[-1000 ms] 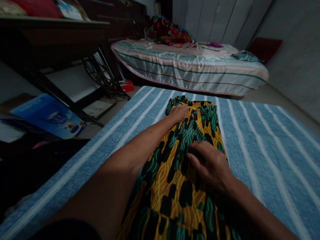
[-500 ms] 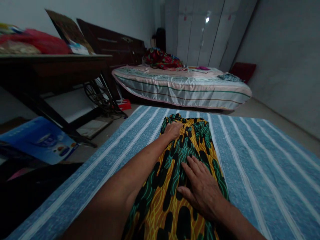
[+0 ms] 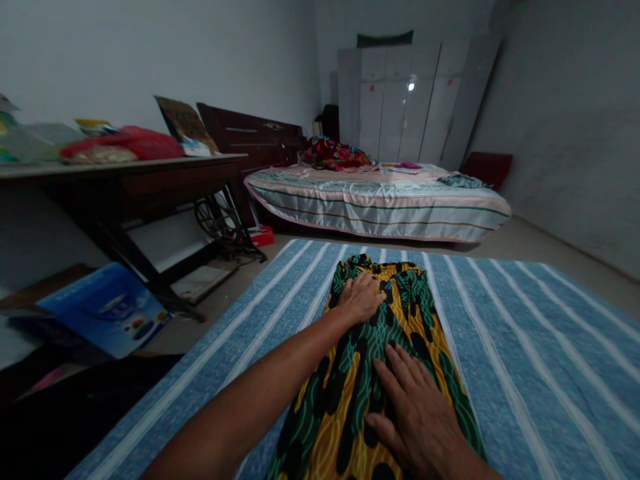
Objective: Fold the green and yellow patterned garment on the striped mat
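A long folded cloth (image 3: 400, 313), printed in yellow, green and black, lies lengthwise on a blue mat with white stripes (image 3: 525, 347). My left hand (image 3: 361, 298) rests flat near the cloth's far end, fingers spread on the fabric. My right hand (image 3: 419, 413) lies flat on the cloth nearer to me, fingers stretched out and apart. Neither hand grips anything.
A bed (image 3: 380, 200) with a striped cover and a heap of colourful cloth stands beyond the mat. At the left is a dark table (image 3: 130, 180) with piled items, a treadle wheel beneath it and a blue box (image 3: 107, 317) on the floor. White wardrobes (image 3: 400, 107) line the back wall.
My right hand went from bent fingers on the cloth to lying flat with fingers stretched. The camera tilted up, showing more of the room. My left hand stayed near the far end.
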A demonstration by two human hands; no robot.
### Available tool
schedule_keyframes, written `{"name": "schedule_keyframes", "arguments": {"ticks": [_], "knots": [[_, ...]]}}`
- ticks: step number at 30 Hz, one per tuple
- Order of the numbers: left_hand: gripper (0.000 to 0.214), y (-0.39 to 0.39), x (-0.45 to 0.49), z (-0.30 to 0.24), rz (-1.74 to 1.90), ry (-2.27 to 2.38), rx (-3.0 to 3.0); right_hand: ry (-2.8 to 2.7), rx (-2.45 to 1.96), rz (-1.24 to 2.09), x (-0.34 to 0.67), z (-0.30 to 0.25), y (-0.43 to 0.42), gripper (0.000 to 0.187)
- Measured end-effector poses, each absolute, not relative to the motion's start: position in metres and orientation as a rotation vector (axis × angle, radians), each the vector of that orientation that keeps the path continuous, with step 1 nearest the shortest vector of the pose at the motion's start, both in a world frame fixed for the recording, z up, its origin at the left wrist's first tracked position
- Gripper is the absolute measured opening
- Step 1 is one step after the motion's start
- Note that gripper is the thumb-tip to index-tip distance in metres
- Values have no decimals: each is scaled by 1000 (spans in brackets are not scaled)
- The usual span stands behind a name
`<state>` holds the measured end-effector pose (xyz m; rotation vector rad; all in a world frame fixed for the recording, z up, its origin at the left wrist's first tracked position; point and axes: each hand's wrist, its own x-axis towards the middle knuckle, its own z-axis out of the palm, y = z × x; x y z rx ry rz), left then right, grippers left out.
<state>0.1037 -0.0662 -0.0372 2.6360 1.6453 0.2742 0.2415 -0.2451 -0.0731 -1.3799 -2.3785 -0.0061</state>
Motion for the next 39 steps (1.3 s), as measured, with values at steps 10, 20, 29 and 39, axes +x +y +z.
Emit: {"name": "schedule_keyframes", "arguments": {"ticks": [10, 20, 29, 39], "knots": [[62, -58, 105, -44, 11, 1656, 2454, -2395, -1389, -31, 239, -71, -246, 57], [59, -58, 102, -46, 101, 1674, 2510, -2401, -1407, -3, 238, -69, -245, 58], [47, -59, 103, -48, 214, 1789, 2564, -2300, -1426, 117, 236, -66, -246, 59], [40, -86, 106, -31, 291, 1722, 2616, -2340, -1456, 219, 236, -62, -247, 63]]}}
